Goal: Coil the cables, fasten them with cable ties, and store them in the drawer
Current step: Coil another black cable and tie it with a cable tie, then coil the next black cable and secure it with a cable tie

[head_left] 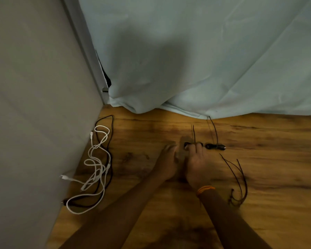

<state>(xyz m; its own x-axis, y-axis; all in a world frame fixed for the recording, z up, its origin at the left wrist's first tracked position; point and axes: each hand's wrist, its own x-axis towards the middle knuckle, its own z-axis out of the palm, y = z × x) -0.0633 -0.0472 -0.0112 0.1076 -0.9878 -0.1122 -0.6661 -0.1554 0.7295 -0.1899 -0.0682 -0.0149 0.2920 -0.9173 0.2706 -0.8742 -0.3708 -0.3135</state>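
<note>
My right hand [197, 161] grips a coiled black cable [192, 145] on the wooden tabletop [267, 159], and a thin black cable tie [194, 134] sticks up from that bundle. My left hand [167, 161] lies close beside it on the left, blurred, its fingers near the bundle's left end. Just right of my hands lies a second black bundle [215, 146] with a tie tail rising from it. A tangle of white cable [95, 166] and black cable [110, 141] lies loose at the table's left side.
Several spare black cable ties [238, 178] lie to the right of my right wrist. A grey wall [34, 105] borders the table on the left. A pale blue cloth [205, 60] hangs along the back edge.
</note>
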